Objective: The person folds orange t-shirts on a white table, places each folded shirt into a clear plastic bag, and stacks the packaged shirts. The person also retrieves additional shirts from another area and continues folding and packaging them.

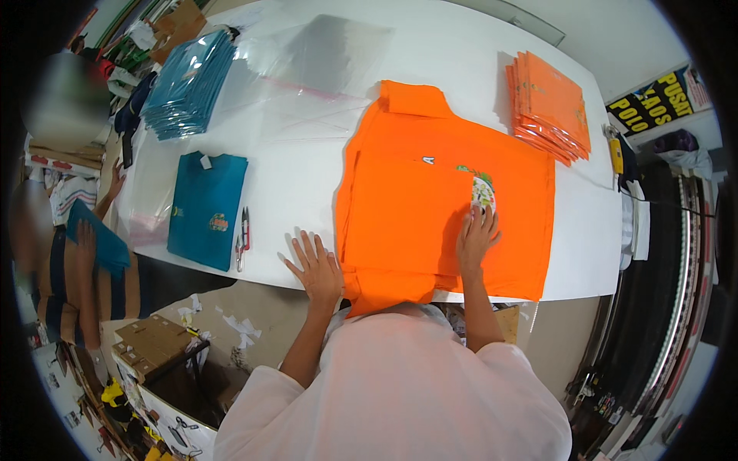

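**Pressing the orange shirt flat**

While both hands lie open on the work, the orange shirt (415, 207) sits spread at the near edge of the white table (307, 177), partly folded, its lower end hanging over the edge. Left hand (317, 267), fingers spread wide, rests flat beside the shirt's left side; right hand (477, 240), fingers loosely spread, presses the cloth just below the printed patch (483, 192). Neither grips anything. A good fold here likely wants palms kept flat, edges squared, and creases smoothed outward.
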Available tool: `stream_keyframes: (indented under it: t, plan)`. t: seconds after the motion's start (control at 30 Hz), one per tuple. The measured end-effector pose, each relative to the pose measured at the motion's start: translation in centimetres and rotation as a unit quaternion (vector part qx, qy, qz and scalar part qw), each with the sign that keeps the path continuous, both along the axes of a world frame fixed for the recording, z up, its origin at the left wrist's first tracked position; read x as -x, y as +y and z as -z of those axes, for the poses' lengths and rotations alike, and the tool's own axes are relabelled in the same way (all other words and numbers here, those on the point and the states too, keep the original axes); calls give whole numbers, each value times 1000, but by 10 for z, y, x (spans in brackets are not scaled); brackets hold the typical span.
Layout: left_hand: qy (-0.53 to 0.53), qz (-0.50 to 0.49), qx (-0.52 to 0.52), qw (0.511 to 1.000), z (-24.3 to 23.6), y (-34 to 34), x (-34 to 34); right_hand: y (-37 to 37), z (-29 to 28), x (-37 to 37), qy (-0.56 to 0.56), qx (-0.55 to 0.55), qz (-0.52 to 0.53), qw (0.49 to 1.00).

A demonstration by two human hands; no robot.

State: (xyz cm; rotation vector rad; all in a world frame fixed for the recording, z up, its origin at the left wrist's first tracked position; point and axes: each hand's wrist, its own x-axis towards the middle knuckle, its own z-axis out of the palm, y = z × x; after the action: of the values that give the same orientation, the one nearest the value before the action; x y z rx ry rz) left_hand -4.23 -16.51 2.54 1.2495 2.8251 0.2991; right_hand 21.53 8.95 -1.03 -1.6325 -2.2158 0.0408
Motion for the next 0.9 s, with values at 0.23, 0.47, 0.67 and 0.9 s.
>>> stream_keyframes:
  t: [0.23,0.47,0.67,0.9]
  plan:
    - [-142,35,-180,973,-6,16,-10,69,-21,178,113,116,-274,948]
    - [-193,-20,-118,974,10,38,-19,74,-66,250,-29,288,-310,906]
    - [-223,-41,-157,961,8,32,-15,79,-137,200,64,386,-441,807]
    - [-285,10,-158,945,-11,16,9,42,-258,142,108,469,-401,780]
